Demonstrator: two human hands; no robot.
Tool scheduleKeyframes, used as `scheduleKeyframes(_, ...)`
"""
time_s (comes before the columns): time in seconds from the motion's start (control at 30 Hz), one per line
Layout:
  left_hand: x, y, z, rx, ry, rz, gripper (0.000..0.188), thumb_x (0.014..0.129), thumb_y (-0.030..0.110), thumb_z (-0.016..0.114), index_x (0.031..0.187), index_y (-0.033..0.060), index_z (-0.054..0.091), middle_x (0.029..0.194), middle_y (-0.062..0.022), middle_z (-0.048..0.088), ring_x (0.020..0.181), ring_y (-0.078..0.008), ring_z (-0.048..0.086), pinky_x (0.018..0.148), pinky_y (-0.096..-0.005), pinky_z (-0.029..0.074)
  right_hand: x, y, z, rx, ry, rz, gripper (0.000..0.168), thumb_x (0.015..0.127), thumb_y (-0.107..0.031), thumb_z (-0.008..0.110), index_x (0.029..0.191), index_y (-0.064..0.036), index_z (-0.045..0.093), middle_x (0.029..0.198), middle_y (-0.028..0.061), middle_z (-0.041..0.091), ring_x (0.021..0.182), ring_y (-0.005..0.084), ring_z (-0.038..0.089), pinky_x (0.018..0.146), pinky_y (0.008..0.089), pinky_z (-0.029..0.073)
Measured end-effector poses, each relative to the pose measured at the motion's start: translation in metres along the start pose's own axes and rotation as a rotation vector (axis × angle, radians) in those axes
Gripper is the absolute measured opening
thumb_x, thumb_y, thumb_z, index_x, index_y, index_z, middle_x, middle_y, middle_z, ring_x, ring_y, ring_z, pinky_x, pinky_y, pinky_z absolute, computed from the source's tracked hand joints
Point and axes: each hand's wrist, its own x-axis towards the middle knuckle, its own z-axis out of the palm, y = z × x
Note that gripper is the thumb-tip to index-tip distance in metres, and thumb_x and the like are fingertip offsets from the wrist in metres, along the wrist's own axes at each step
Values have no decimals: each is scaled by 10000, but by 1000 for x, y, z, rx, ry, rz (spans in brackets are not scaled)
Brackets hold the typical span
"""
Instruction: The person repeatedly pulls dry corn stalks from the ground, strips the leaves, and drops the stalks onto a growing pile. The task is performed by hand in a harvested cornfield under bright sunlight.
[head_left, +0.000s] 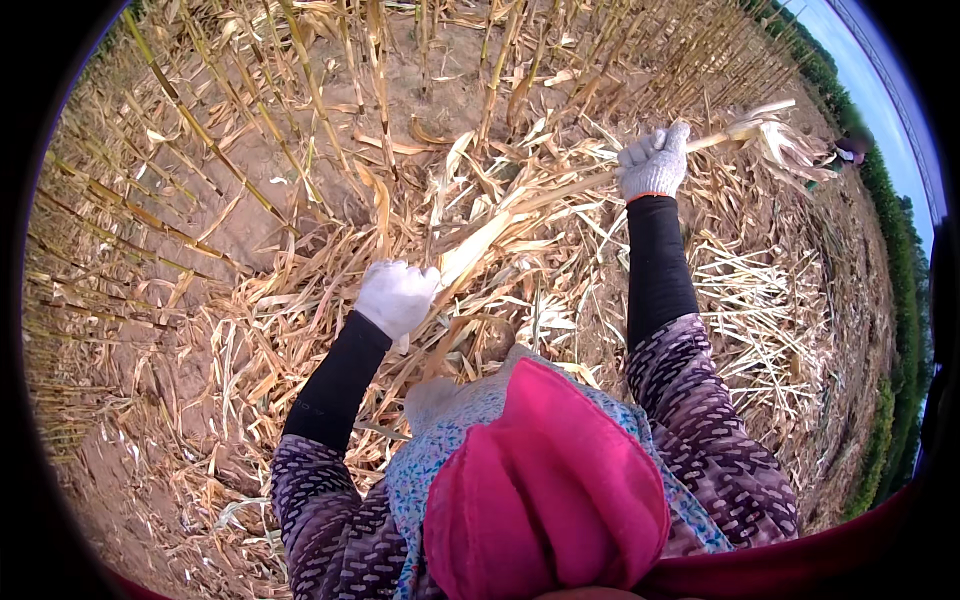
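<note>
My right hand (654, 161), in a white knit glove with an orange cuff edge, is closed around a dry corn stalk (706, 142). Loose pale husks (780, 142) hang from the stalk's far right end. Left of that fist, the stalk runs down over the litter towards my left hand (397, 296). This hand, also in a white glove, is clenched at the lower end of a broad pale corn husk (476, 251). Its fingertips are turned away from view. I cannot tell whether husk and stalk are one piece.
Standing corn stalks (307, 75) rise ahead and to the left. Dry leaves (277, 330) cover the soil around me. Cut pale stalks (757, 322) lie heaped at the right. A pink cloth (540, 480) hangs below my head. Another person (851, 150) is far off at the right.
</note>
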Motion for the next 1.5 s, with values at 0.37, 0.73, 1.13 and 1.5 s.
scheduleKeyframes(0.37,-193,-65,28,-50,-857,-922,617,659,357,732,1129,62,463,1129,-201,523,1023,-353,544,862,-462,421,8,-28,-16,47,37,-46,498,875,-521,438,541,-161,354,452,-59,220,394,113,185,410,266,191)
scheduleKeyframes(0.73,55,10,50,-70,12,-230,697,765,325,602,1317,37,288,931,-144,556,848,-282,556,775,-389,432,-12,-18,-8,201,-41,162,446,867,-502,475,599,-154,396,466,-61,266,393,103,239,407,257,259)
scheduleKeyframes(1.13,86,31,15,-57,223,119,113,791,181,513,847,90,475,664,-83,532,586,-248,602,498,-349,489,-39,34,-25,125,98,125,508,889,-523,403,540,-164,321,480,-36,200,417,137,193,433,293,213)
scheduleKeyframes(1.5,-177,-120,46,42,-450,-750,142,806,151,525,915,62,508,747,-175,626,709,-348,623,621,-434,492,17,-69,-102,122,260,-234,487,881,-490,421,539,-177,273,455,-45,222,375,111,217,379,261,229)
